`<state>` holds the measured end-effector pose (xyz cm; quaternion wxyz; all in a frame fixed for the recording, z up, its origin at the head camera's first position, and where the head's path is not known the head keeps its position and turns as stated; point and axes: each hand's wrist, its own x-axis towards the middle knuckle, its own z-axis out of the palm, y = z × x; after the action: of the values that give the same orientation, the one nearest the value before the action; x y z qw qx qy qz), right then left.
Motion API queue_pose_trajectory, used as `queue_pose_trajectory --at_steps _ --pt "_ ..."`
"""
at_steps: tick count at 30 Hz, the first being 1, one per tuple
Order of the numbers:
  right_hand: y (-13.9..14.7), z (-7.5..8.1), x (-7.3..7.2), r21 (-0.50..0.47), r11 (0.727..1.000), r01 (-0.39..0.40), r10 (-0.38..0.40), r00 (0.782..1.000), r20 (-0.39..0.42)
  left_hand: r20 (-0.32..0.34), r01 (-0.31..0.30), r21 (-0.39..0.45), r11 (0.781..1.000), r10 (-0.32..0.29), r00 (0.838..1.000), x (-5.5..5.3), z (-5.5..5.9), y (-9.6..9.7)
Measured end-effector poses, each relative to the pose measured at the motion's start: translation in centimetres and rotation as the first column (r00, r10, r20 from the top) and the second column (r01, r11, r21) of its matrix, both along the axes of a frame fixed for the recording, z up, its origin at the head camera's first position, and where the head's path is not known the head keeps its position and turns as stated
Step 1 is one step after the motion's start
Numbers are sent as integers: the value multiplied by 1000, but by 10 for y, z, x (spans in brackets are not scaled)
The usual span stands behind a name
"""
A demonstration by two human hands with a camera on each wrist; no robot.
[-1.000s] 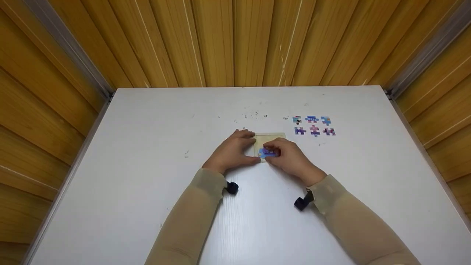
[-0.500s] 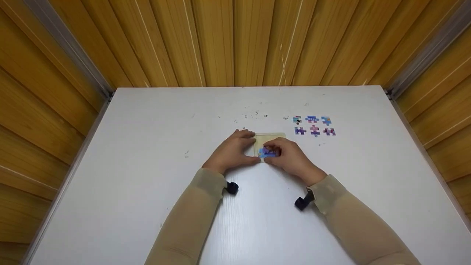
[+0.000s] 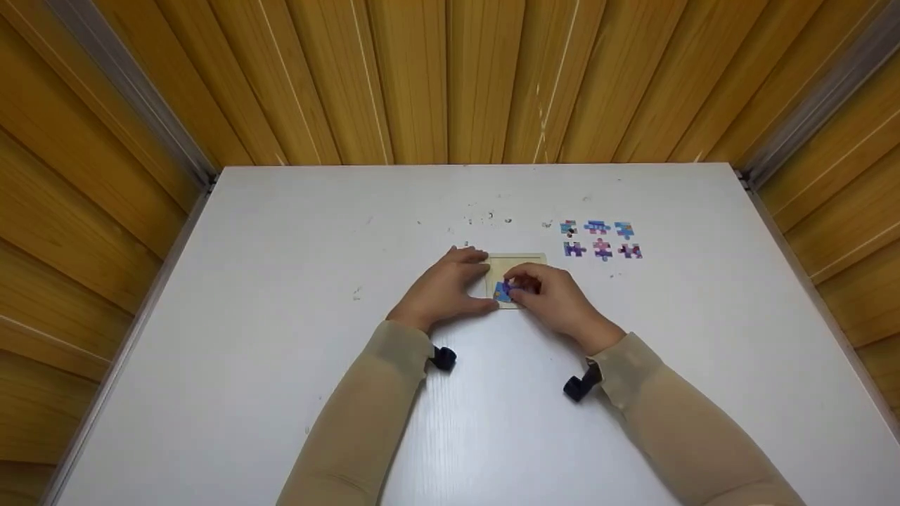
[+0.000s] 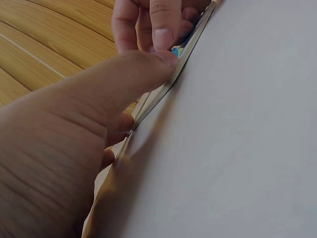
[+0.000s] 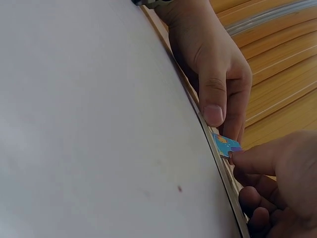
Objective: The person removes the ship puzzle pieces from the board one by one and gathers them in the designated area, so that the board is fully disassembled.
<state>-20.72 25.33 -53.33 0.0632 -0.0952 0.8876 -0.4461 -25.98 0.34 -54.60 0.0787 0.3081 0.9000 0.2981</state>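
A small pale wooden puzzle tray [image 3: 517,257] lies on the white table between the two hands. The left hand [image 3: 444,289] holds the tray's left side, its thumb at the near left corner and its fingers at the far left one. Over the tray's near part, the right hand [image 3: 555,296] pinches a blue and purple jigsaw piece [image 3: 502,291] between thumb and fingertips. In the right wrist view this piece [image 5: 226,144] shows an orange patch and stands tilted at the tray's near rim. The right fingers hide part of the piece and the tray floor.
Several loose jigsaw pieces [image 3: 601,247] lie in two rows to the right of the tray, beyond the right hand. Small dark marks [image 3: 490,216] dot the white table [image 3: 295,232]. Wooden slat walls [image 3: 408,84] enclose its back and sides.
The right thumb has shifted slightly up and inward, and less of the blue and purple strip shows beneath the right hand. The left hand and the tray stay in place.
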Motion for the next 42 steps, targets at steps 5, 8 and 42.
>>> queue_pose_trajectory --at_steps 5,8,42 --pt "1 0 -1 -16 1000 16 -16 1000 14 5 -6 -7 1000 6 1000 0 -1 1" --pt "4 1 -2 -17 1000 22 -22 999 25 7 -10 -18 1000 10 1000 0 -1 1" --pt "54 13 -23 -388 887 251 -90 917 388 28 -23 -16 1000 23 999 0 1 2"
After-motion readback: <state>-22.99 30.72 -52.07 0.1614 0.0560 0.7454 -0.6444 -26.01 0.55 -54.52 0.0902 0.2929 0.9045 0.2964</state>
